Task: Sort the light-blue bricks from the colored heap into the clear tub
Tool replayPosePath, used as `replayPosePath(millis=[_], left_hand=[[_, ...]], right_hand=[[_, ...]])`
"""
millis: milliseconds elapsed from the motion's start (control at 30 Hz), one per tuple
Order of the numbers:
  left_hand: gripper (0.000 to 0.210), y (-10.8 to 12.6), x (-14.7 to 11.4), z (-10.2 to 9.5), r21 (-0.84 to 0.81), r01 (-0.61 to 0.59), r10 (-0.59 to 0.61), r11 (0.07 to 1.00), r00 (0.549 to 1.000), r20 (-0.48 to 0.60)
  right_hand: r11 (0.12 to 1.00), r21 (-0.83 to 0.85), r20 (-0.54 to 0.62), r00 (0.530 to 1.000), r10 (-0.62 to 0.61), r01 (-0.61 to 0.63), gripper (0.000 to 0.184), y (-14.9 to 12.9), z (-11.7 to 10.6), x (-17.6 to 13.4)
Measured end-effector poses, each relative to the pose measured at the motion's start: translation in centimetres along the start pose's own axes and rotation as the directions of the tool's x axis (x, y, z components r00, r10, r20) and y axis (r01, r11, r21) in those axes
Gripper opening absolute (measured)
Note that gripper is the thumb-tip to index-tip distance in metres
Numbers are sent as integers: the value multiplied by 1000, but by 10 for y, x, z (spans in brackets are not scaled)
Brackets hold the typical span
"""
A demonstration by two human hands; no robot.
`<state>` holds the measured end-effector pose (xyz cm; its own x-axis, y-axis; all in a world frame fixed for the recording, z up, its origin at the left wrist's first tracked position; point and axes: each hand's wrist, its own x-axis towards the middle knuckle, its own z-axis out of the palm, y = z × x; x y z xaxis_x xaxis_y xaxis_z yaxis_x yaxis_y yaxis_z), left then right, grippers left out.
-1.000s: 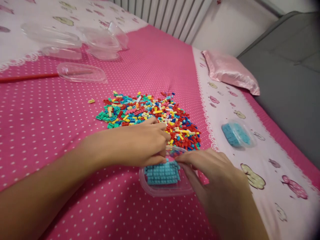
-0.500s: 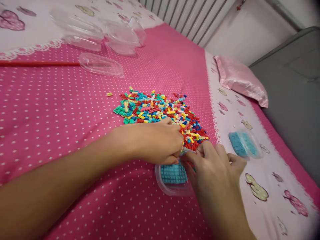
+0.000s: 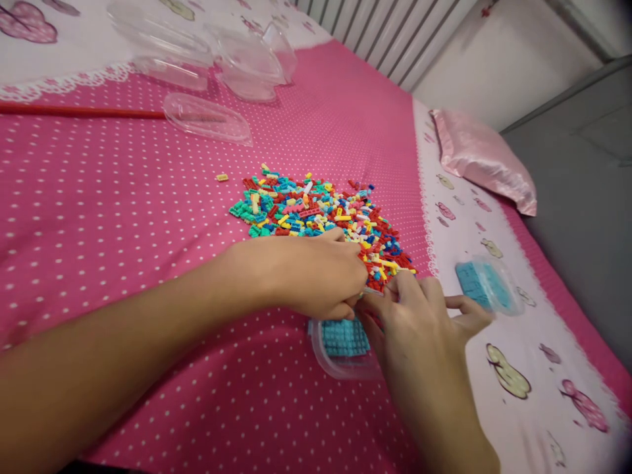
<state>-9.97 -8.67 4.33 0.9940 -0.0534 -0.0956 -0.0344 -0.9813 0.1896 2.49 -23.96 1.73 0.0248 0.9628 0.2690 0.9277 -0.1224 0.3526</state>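
I have the clear tub (image 3: 320, 362) low in my view, just right of centre, on the pink dotted bedcover (image 3: 172, 408). Its near edge runs left to right across my picture and rounds off at the left corner; the hands cover its far and right parts, so I cannot tell which way its long axis lies. Inside sits a gridded teal block (image 3: 344, 339), its near edge about parallel with the tub's.

The left hand (image 3: 328, 273) reaches in from the left over the tub's far side, fingers curled, tips pointing right. The right hand (image 3: 419, 322) comes up from below, its thumb and index finger bent towards the left hand's fingertips, one outer finger sticking out to the right. The two meet or nearly meet above the tub; I cannot tell whether either grips anything.

Just beyond them I see the heap of coloured bricks (image 3: 306, 204), with one pale yellow brick (image 3: 222, 177) apart on its left. Off to the right lies a second tub (image 3: 501, 289) with teal bricks, its length slanting from upper left to lower right. Farther away, a red stick (image 3: 83, 112) runs crosswise to a clear container (image 3: 207, 118).
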Motion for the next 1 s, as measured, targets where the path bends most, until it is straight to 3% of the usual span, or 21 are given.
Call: replayPosePath(millis=[800,1000], left_hand=[[25,2,0,-2,30,-4,3,1000,1000,31],[25,3,1,-4,42,7,-9,999,999,38]], right_hand=[[998,64,-28,1000,-1,2,22,5,-3,-5],[997,79,45,999,9,-13,16,10,-2,-6]])
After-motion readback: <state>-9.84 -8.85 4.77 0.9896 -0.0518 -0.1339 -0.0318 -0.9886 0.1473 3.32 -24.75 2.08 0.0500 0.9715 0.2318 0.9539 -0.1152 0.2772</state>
